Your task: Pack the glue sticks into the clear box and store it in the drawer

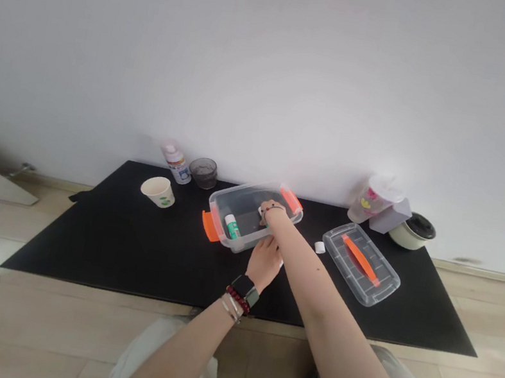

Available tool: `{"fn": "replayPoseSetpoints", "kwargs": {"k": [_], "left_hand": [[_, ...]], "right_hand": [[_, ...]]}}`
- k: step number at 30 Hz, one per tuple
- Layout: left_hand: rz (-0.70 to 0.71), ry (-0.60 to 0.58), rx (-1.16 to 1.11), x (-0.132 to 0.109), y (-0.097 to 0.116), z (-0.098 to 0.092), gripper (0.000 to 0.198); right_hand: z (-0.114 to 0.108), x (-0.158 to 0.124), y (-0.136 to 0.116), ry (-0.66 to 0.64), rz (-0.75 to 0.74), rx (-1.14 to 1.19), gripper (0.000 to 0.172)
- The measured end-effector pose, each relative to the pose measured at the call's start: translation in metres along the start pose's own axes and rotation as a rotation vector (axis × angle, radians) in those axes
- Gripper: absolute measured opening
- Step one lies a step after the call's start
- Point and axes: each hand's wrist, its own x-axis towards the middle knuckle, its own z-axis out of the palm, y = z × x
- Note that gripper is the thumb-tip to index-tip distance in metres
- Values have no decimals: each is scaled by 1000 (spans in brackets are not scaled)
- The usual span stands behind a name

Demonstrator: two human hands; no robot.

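My right hand point(273, 216) reached over the far side of a clear plastic storage box point(225, 200), its fingers point(264, 212) down at a small white piece point(261, 212) inside, though the hand hid too much to tell how firmly it closed. My left hand point(263, 264) stood fingers-up at the box's near edge, just below the right; whether it was closed on anything, I could not tell. A white-and-green glue stick point(233, 226) lay inside the box, left of my grip, near the box's orange latch point(210, 226). A second orange latch point(291, 200) sat just beyond my right hand. To the right, past my crossing forearm, a small white block point(319, 247) lay on the black mat point(101, 240), just beside the box's clear lid point(360, 265) with its orange handle. The mat's near edge ran below my hands, with a broad stretch of black between the box and that edge. Well left of my grip stood a paper cup point(157, 191), with a spray can point(177, 164) and a dark glass tumbler point(203, 172) at the wall. Far right, a lidded plastic cup point(374, 199) and a white pot with a black lid point(412, 231) marked the mat's far edge.
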Motion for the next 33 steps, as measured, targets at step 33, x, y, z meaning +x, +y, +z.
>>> {"fn": "replayPoseSetpoints", "kwargs": {"k": [33], "left_hand": [[-282,-433,-1405,-18,26,-35,45]], "right_hand": [[90,-180,107,261,-82,1403,38]]}}
